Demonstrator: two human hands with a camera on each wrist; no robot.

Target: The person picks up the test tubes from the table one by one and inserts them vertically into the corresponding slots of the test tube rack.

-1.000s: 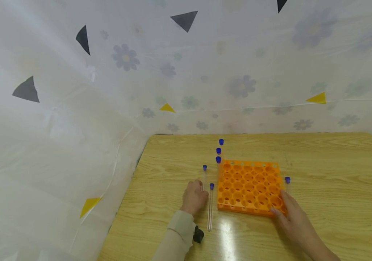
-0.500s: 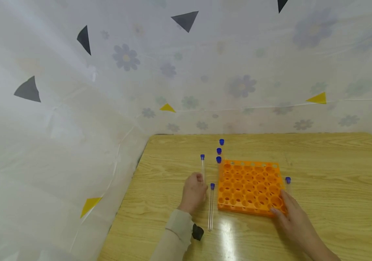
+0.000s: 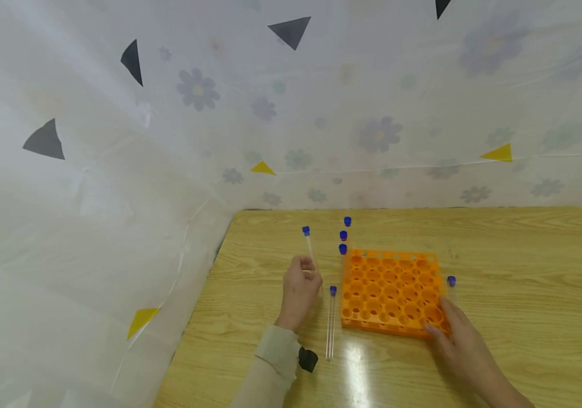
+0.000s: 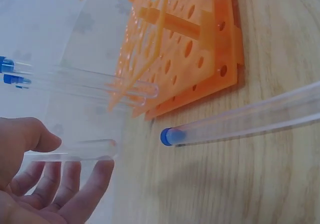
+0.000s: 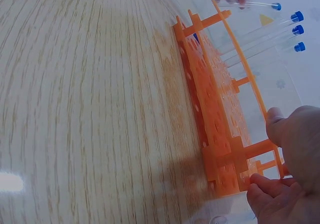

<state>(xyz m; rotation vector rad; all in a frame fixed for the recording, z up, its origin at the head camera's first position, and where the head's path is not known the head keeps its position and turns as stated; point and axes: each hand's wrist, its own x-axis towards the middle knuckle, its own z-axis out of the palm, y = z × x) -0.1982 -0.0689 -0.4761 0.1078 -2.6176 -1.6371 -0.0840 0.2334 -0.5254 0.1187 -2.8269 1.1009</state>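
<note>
My left hand [image 3: 301, 289] pinches a clear test tube [image 3: 309, 245] with a blue cap, raised off the table and tilted, cap end away from me. In the left wrist view the rounded bottom of that test tube [image 4: 95, 150] sticks out between thumb and fingers. My right hand [image 3: 461, 348] grips the near right corner of an orange test tube rack [image 3: 387, 328], thumb on its front. Several blue-capped test tubes [image 3: 343, 249] stand along the rack's left side. Between my left hand and the rack, one capped test tube [image 3: 330, 326] lies on the table.
Another blue-capped tube [image 3: 451, 281] is at the rack's right edge, partly hidden by my right hand. The wooden table [image 3: 525, 272] ends at a white flowered sheet [image 3: 321, 124] behind and to the left. A black object [image 3: 308, 359] sits at my left wrist.
My left hand has lifted the test tube from the table and moved slightly away from me, tilting its cap to the left. My right hand and the rack have stayed put.
</note>
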